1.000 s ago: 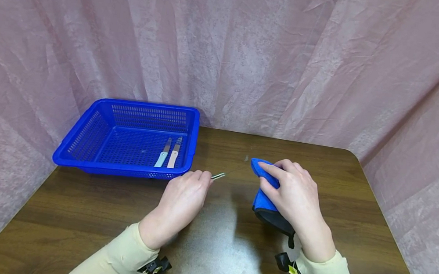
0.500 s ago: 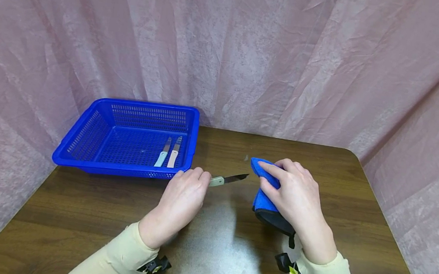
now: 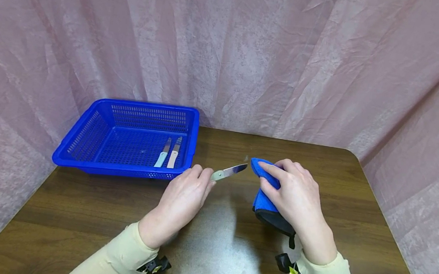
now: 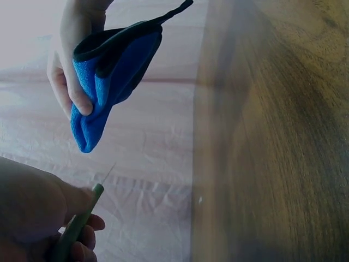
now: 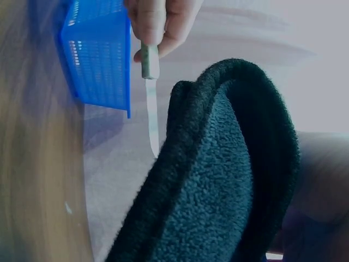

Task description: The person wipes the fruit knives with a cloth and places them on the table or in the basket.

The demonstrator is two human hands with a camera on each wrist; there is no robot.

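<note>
My left hand (image 3: 183, 197) grips a small knife (image 3: 231, 171) by its pale green handle (image 4: 73, 232). Its blade points right and slightly away, the tip a short gap from the cloth in the head view. A folded blue cloth (image 3: 264, 198) with black edging is pinched between the thumb and fingers of my right hand (image 3: 295, 190). From the right wrist, the cloth's edge (image 5: 210, 164) fills the middle and the knife blade (image 5: 152, 117) shows beyond it. Both hands are held above the table.
A blue plastic basket (image 3: 99, 165) stands at the back left of the wooden table (image 3: 87, 230). Inside lie a knife with a light blue handle (image 3: 160, 159) and one with a pale pink handle (image 3: 173, 159). Pink curtains (image 3: 227, 54) hang behind and at the sides.
The knife in my left hand has turned: first it was seen nearly edge-on, then its blade came into view flat, and now it tilts up. The right hand and cloth have stayed still.
</note>
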